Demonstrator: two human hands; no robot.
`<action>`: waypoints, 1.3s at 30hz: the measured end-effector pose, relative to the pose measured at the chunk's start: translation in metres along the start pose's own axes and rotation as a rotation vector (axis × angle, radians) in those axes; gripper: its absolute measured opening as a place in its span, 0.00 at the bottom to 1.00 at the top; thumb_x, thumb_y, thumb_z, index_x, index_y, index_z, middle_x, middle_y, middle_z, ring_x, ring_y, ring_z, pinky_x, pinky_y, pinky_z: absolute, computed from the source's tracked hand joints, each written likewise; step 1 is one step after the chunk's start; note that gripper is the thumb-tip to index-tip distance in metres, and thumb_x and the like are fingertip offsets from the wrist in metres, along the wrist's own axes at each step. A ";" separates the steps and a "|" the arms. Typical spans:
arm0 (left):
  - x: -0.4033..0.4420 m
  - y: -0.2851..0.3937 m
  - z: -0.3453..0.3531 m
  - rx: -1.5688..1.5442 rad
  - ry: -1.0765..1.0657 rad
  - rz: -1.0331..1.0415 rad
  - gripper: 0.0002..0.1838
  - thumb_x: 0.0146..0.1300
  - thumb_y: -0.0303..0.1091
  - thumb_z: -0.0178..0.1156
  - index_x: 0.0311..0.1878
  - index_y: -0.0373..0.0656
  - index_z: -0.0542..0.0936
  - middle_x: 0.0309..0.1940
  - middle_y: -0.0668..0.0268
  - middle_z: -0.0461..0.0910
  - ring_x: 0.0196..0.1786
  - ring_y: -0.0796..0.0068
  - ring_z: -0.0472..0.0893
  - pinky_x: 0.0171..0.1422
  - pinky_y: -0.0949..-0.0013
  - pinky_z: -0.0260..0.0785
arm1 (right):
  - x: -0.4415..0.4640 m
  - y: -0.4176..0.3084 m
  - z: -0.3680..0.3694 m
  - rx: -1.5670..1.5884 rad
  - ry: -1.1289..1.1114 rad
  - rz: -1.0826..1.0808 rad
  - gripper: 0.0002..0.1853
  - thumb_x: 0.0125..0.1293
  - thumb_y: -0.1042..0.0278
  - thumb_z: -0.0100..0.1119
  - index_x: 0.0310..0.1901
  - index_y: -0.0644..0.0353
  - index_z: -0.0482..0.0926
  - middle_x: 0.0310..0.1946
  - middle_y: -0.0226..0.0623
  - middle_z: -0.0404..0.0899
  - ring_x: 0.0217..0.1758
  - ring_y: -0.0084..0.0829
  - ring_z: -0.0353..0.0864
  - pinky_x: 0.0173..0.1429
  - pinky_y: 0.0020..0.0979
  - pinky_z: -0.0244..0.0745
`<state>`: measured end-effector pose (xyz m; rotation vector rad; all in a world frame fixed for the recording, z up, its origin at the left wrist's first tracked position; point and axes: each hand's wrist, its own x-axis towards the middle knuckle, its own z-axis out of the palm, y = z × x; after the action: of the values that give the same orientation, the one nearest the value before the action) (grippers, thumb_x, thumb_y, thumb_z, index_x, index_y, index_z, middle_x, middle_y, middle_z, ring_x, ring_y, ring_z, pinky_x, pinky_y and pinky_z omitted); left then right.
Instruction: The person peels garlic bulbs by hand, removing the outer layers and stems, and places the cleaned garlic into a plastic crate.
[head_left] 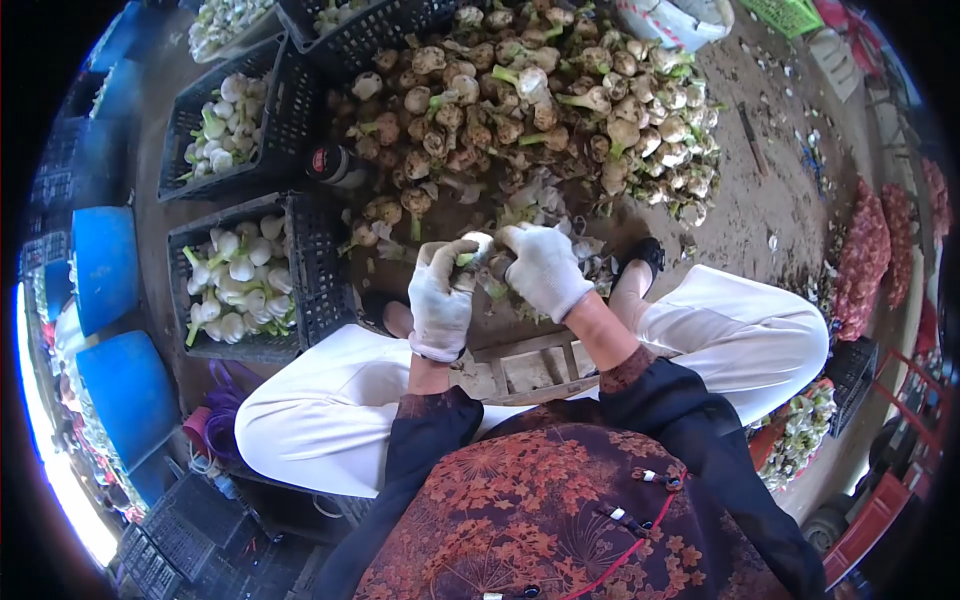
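My left hand (pixel 443 300), in a pale glove, is closed around a white garlic bulb (pixel 478 244) between my knees. Close beside it on the right, my right hand (pixel 543 268), also gloved, has its fingers curled in toward the bulb; what they pinch, if anything, is too small to name. Beneath both hands, loose papery skins (pixel 540 200) lie on the ground. Beyond them rises a large heap of soil-stained garlic bulbs (pixel 520 110) with short green stems.
Two black crates (pixel 322 260) of cleaner garlic stand at the left, with a dark can (pixel 336 165) near them. A white bucket (pixel 680 22) is behind the heap. Blue containers (pixel 128 395) line the far left. Red net sacks (pixel 865 255) stand at the right.
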<state>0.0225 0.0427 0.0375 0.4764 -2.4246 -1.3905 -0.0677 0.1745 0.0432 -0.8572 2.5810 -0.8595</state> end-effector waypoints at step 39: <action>0.011 -0.157 -0.002 -0.562 0.298 -0.815 0.17 0.60 0.24 0.58 0.53 0.37 0.75 0.42 0.60 0.80 0.42 0.71 0.79 0.48 0.70 0.73 | 0.182 0.047 0.249 -0.346 -0.513 -0.093 0.17 0.60 0.65 0.51 0.50 0.53 0.79 0.49 0.50 0.77 0.50 0.46 0.77 0.50 0.44 0.72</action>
<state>0.0343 -0.0385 -0.0973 1.4759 -1.5238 -2.0116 -0.1229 -0.0192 -0.1951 -1.1259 2.2645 -0.1672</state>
